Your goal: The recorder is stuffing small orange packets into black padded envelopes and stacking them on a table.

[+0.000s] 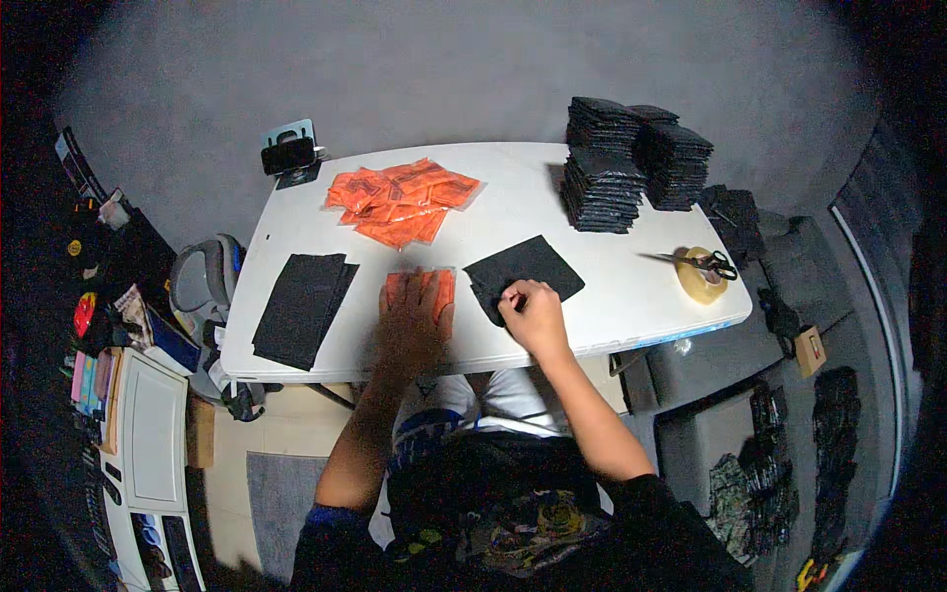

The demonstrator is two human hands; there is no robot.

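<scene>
My left hand (412, 318) lies flat, fingers extended, on an orange packet in clear plastic (446, 290) near the front edge of the white table. The hand covers much of that packet. Just to its right, my right hand (534, 314) has its fingers curled at the near edge of a flat black sheet or pouch (546, 266), which looks folded or lifted there. The fingertips are partly hidden. Left of my left hand is a small stack of flat black pieces (300, 311). Beyond my hands, several orange packets (403, 196) lie in a loose heap.
Tall stacks of folded black packages (603, 185) stand at the table's back right. Black-handled scissors (714, 263) rest on a roll of clear tape (699, 288) at the right end. A phone on a stand (288, 155) occupies the back left corner of the white table (510, 192).
</scene>
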